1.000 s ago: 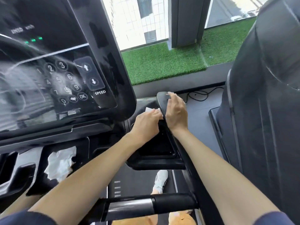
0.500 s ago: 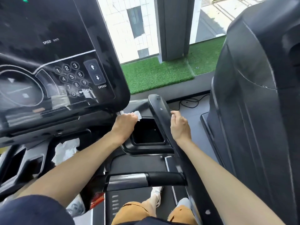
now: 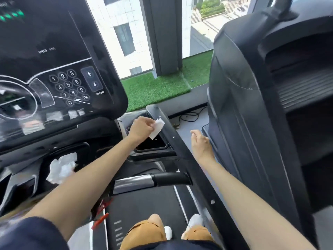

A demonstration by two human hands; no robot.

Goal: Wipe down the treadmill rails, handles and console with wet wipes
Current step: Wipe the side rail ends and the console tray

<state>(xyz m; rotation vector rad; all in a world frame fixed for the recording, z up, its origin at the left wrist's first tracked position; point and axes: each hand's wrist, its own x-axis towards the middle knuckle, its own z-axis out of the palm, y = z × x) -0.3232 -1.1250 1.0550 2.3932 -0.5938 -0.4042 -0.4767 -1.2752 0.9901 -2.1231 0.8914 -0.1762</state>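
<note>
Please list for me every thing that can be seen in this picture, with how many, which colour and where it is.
console: one, black, upper left, with number keypad
wet wipe: one, white, at the side rail's upper end
side rail: one, black, from centre to lower right
handle: one, silver and black, horizontal, below centre
cup tray: one, black, beneath the wet wipe
crumpled wipes: one bunch, white, lower left
neighbouring machine: one, dark grey, right
artificial grass: one strip, green, by the window
cable: one, black, on the floor
left hand: pinches the wet wipe
right hand: holds nothing, right of the side rail
</note>
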